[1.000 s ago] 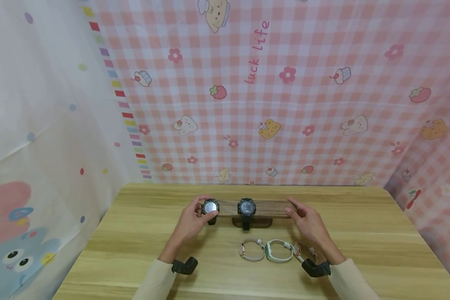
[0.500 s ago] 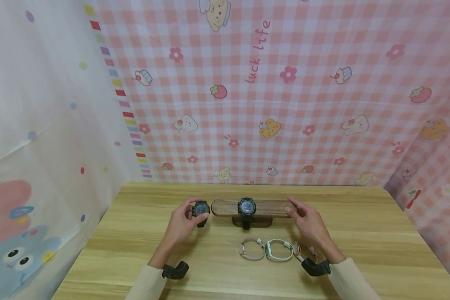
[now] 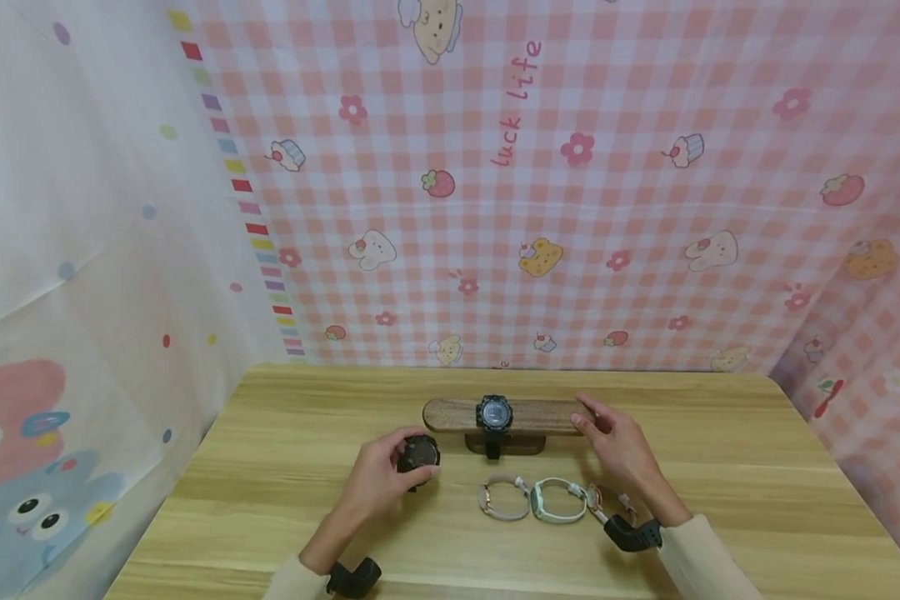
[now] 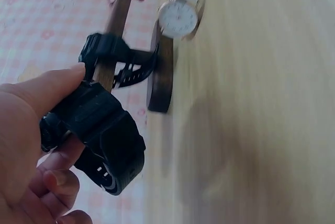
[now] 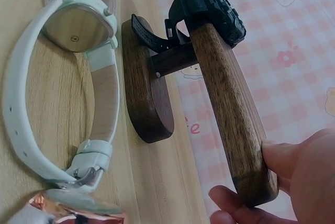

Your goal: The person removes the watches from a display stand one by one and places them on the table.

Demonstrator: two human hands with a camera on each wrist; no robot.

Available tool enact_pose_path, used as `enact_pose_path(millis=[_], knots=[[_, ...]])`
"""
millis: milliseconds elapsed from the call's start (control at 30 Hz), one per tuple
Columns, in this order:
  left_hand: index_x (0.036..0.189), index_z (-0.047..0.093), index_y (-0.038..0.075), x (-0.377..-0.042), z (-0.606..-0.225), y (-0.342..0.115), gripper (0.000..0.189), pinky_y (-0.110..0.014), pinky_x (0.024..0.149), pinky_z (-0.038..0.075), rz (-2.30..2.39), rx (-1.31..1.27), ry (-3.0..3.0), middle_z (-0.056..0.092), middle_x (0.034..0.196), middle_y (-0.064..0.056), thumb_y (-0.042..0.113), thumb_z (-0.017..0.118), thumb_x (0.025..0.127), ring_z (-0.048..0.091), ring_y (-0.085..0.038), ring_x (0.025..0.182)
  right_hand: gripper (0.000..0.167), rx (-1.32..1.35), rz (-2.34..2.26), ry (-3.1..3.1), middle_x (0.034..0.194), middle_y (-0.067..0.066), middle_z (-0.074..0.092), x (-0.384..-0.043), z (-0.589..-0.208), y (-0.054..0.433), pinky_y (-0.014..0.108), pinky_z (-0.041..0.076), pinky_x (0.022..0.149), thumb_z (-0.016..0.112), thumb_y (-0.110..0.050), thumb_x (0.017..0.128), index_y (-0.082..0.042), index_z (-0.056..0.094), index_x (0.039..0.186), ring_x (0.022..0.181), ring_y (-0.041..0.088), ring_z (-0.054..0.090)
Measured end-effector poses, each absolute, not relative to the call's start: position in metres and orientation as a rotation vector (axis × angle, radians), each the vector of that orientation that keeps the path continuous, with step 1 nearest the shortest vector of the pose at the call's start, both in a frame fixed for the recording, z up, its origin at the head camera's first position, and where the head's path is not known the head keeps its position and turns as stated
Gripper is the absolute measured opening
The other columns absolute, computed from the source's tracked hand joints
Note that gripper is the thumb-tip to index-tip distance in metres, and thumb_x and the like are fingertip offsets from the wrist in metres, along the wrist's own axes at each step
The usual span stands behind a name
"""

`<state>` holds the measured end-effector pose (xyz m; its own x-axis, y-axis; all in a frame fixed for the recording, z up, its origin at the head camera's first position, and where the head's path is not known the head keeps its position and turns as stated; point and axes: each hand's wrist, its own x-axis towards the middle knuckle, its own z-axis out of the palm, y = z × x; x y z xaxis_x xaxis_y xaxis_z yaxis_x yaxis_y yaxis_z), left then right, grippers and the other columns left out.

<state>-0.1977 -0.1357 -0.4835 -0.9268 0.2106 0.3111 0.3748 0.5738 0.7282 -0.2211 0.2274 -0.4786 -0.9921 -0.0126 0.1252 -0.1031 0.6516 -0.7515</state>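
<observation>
My left hand pinches a black digital watch between thumb and fingers, just in front of the left end of a dark wooden watch stand. In the left wrist view that watch shows its strap closed in a loop. A second black watch is wrapped round the middle of the stand's bar. My right hand grips the bar's right end. In the right wrist view the thumb and fingers of the right hand hold the bar's rounded tip.
Before the stand, on the wooden table, lie a watch with a pale strap, a mint-green watch and a rose-gold watch, the last partly behind my right wrist. A pink checked cloth hangs behind the table.
My left hand has drawn its black watch leftward off the bar's end, then brought it toward me and slightly right. My right hand has stayed on the bar.
</observation>
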Motion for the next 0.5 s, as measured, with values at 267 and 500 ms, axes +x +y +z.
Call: enact_pose_path(millis=[267,500], knots=[[0.117,0.069,0.010,-0.184,-0.487,-0.114,0.052,-0.030,0.071,0.054,-1.057,-0.564,-2.702,0.074,0.102,-0.007,0.028,0.089,0.073,0.067,-0.016,0.085,0.047,0.089,1.279,-2.750,0.100,0.015,0.070,-0.221,-0.477,0.226,0.030,0.043,0.066,0.060,-0.029,0.100,-0.007,0.055,0.142,0.081,0.019,0.057],[0.115,0.070,0.009,-0.181,-0.495,-0.102,0.053,-0.034,0.073,0.055,-0.914,-0.604,-2.701,0.074,0.103,-0.007,0.032,0.089,0.072,0.069,-0.020,0.088,0.047,0.101,1.293,-2.750,0.098,0.015,0.069,-0.221,-0.475,0.227,0.030,0.042,0.064,0.060,-0.029,0.100,-0.006,0.054,0.142,0.079,0.019,0.055]])
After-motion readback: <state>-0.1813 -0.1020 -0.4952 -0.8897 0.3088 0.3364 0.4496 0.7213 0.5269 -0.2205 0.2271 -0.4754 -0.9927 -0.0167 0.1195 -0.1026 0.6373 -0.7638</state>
